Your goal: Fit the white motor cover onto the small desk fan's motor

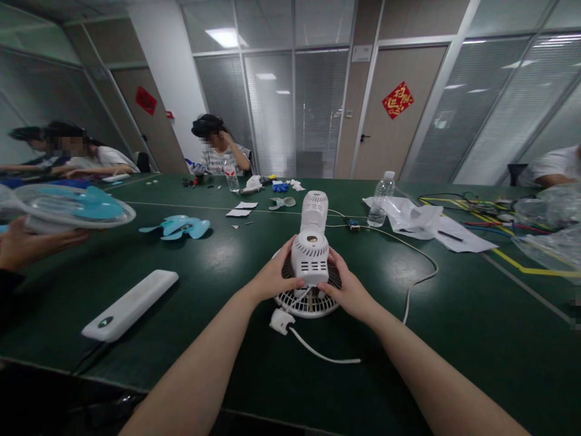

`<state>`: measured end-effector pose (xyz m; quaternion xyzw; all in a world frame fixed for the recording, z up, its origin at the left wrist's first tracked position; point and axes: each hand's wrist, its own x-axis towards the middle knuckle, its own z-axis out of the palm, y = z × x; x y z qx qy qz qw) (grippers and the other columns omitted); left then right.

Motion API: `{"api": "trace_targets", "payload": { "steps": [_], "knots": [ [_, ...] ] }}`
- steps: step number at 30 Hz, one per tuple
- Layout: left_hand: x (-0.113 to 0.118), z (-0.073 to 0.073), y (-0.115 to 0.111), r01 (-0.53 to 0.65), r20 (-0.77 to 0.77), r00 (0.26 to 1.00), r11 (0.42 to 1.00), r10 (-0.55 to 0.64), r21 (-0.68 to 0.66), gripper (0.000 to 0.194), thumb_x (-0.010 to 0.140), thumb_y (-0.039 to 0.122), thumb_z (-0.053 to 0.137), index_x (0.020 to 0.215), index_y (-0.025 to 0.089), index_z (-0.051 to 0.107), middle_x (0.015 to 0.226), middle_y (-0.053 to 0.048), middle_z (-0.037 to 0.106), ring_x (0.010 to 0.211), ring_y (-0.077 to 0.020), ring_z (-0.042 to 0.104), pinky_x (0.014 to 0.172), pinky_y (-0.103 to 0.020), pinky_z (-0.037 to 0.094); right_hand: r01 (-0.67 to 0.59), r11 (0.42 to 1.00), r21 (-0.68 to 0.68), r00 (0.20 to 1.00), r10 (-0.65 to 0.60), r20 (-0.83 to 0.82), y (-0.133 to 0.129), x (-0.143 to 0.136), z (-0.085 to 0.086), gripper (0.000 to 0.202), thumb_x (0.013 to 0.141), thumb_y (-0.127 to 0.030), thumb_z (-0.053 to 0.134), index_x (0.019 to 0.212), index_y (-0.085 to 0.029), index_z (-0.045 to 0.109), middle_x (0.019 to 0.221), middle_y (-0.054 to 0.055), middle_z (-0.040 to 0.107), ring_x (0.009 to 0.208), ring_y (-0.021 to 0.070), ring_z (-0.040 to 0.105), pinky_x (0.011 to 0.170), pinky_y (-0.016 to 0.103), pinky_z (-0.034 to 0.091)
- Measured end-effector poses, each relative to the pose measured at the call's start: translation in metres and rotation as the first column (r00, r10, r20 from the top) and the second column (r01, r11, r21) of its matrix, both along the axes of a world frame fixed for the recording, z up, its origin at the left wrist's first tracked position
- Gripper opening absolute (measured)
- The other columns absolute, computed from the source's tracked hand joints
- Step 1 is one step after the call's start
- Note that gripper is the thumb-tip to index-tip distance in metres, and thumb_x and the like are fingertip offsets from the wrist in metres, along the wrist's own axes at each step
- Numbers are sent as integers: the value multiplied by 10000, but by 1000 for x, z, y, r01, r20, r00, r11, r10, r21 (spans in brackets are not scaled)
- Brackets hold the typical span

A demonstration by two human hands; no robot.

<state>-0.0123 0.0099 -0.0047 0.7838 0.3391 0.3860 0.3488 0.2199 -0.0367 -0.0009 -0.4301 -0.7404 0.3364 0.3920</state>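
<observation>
Nearest me, loose white cord end at 5 o'clock from the housing, white plug-like block at 7; both best left outside the grille rim so nothing gets pinched. Round grille lies flat on the green table, directly under the vented white housing, which is at the middle of my clock, straight ahead. Left hand and right hand cup it from 9 and 3, fingers curved in, thumbs low on the near face; some fingertips hidden behind it, so can't tell exactly where they press. Grip looks two-sided and level; I'd say press evenly with both, thumbs off the slots, and turn or tilt slowly, since the second white section at 12 likely makes it top-heavy. Thin wire by my left thumb: better slack, not under a thumb. White bar at 8 or 9, well apart. Another person's hand at 9 holds a grille with blue blades; leave that side room. Small board at 2, avoid tugging its cable. Loose blue blades near 10. Water bottle at 2, upright, elbow clear of it.
</observation>
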Motion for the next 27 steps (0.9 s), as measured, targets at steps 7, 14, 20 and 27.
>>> {"api": "trace_targets", "payload": {
  "steps": [7, 14, 20, 27],
  "knots": [
    [-2, 3, -1, 36, 7, 999, 998, -36, -59, 1046, 653, 390, 781, 1479, 284, 150, 1508, -125, 320, 1382, -357, 296, 1120, -585, 238, 27, 1000, -7, 999, -27, 31, 2, 4, 2, 850, 782, -333, 691, 1462, -270, 184, 1394, 102, 451, 1308, 249, 427, 1106, 477, 326],
    [-2, 5, -2, 46, 3, 999, 995, -46, -91, 1028, 645, 384, 783, 1469, 302, 173, 1483, -122, 361, 1352, -365, 346, 1077, -615, 294, 53, 999, -3, 997, -53, 54, 0, 4, 6, 876, 738, -335, 735, 1451, -267, 231, 1352, 102, 492, 1274, 265, 459, 1084, 493, 351],
    [-2, 9, -5, 32, -24, 999, 995, -34, -90, 1021, 643, 381, 777, 1468, 310, 180, 1484, -115, 359, 1350, -371, 347, 1068, -625, 304, 64, 998, -26, 996, -62, 65, -2, 5, 9, 861, 729, -324, 743, 1441, -283, 260, 1329, 92, 511, 1252, 271, 479, 1065, 512, 369],
    [-3, 8, -1, 43, -51, 998, 999, -42, 20, 1042, 631, 398, 785, 1471, 276, 181, 1495, -116, 340, 1368, -353, 320, 1114, -583, 254, 1, 1000, -10, 1000, -1, -5, 2, 5, 0, 885, 746, -312, 723, 1454, -242, 197, 1452, 115, 380, 1351, 257, 366, 1133, 488, 285]
  ]
}}
